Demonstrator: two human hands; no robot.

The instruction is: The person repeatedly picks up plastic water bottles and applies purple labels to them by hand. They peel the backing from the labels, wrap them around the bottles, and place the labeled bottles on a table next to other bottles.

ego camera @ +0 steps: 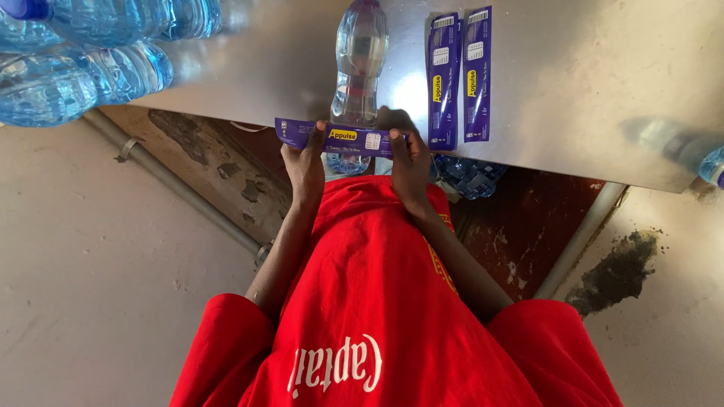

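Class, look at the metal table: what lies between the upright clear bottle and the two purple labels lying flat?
In the head view, only bare metal table separates the bottle from the labels.

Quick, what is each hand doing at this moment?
Left hand: closed on one end of the purple paper label strip.
Right hand: closed on its other end.

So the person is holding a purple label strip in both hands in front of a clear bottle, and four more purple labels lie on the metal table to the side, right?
Not quite. The head view shows only two spare labels on the metal table, not four. The rest holds: the left hand and right hand hold a purple label strip in front of the clear bottle.
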